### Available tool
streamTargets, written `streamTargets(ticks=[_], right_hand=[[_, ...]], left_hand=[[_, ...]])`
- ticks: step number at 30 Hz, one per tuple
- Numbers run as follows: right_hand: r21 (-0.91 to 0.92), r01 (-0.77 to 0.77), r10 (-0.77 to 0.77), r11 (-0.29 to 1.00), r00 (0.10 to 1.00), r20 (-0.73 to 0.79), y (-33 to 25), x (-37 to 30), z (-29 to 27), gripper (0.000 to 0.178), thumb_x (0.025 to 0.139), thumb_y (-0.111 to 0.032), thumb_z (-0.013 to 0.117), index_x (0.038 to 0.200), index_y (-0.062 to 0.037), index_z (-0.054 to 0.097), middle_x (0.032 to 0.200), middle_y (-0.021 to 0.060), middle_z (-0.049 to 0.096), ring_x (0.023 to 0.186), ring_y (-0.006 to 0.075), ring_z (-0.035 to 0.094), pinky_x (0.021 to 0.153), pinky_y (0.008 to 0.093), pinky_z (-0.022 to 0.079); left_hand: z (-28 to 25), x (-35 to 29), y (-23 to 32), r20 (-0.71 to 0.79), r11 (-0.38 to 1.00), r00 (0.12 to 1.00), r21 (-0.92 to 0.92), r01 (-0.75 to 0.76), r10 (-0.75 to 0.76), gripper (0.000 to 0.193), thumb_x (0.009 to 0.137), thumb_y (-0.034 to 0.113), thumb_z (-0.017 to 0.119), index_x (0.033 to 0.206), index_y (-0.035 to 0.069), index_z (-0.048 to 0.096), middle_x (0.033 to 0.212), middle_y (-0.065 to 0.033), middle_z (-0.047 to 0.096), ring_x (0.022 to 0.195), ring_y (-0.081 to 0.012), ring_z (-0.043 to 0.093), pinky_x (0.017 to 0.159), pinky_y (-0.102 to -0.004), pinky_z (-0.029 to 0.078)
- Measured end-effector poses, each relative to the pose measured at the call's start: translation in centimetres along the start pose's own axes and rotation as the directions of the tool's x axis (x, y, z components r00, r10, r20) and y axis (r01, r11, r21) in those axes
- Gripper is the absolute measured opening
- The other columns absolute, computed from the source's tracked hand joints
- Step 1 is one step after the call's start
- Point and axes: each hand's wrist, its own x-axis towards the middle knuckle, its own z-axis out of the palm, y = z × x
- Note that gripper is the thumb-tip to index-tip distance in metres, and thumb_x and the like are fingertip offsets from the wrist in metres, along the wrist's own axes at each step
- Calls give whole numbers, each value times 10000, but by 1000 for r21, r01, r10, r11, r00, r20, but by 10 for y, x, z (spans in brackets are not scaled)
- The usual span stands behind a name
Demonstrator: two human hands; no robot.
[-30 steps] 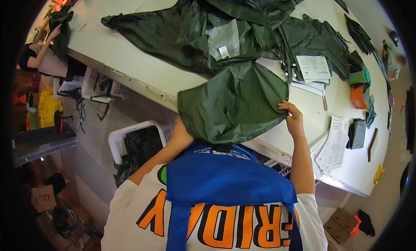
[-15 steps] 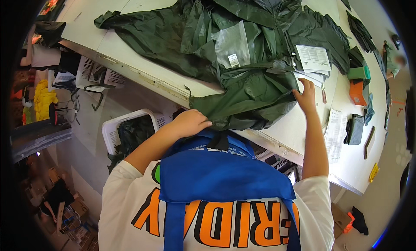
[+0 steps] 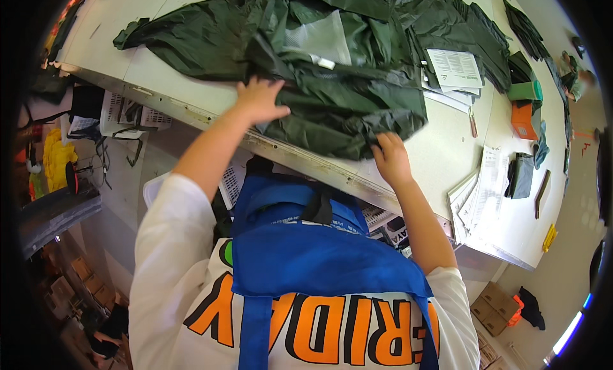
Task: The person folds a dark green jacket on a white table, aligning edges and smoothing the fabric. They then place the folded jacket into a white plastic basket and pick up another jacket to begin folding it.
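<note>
A dark green rain jacket lies spread on the white table, its lower part gathered in folds at the near side. A pale mesh lining and a small white label show inside it. My left hand rests on the left side of the folds, fingers apart and thumb stretched out. At the near right corner of the jacket, my right hand has its fingers closed on the edge of the fabric. Its fingertips are partly hidden in the folds.
Printed sheets lie right of the jacket, beside a thin red tool. More papers, a dark folded pouch and an orange box stand farther right. White baskets sit below the table's front edge.
My left hand has moved up and forward onto the jacket. My right hand has come left and nearer, to the jacket's corner. The near part of the jacket is now folded over farther away.
</note>
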Motion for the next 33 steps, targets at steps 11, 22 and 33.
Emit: streamTargets(ticks=[11, 22, 33], right_hand=[[-1, 53, -53, 999, 994, -98, -36, 56, 4, 154, 824, -136, 638, 962, -76, 672, 916, 71, 628, 906, 292, 570, 840, 409, 423], [-129, 133, -126, 983, 990, 64, -42, 2, -36, 445, 728, -110, 693, 1165, -140, 615, 1089, 82, 559, 1044, 286, 523, 878, 408, 405], [-5, 328, -280, 945, 816, 506, -60, 1, -4, 177, 760, -146, 663, 929, -98, 650, 834, 64, 624, 851, 249, 599, 914, 388, 403]], left_hand=[[10, -21, -33, -521, 938, 851, -256, -234, 70, 263, 836, 156, 646, 1081, 59, 641, 1089, -118, 620, 979, -315, 588, 824, -371, 481], [-15, -79, -75, 66, 900, 980, -410, -146, 189, 470, 912, 383, 560, 781, -66, 596, 725, -212, 587, 692, -375, 556, 670, -412, 452], [11, -70, -84, -97, 962, 968, -127, -242, 231, 336, 855, 452, 592, 772, 127, 596, 704, -150, 610, 699, -359, 600, 607, -453, 461]])
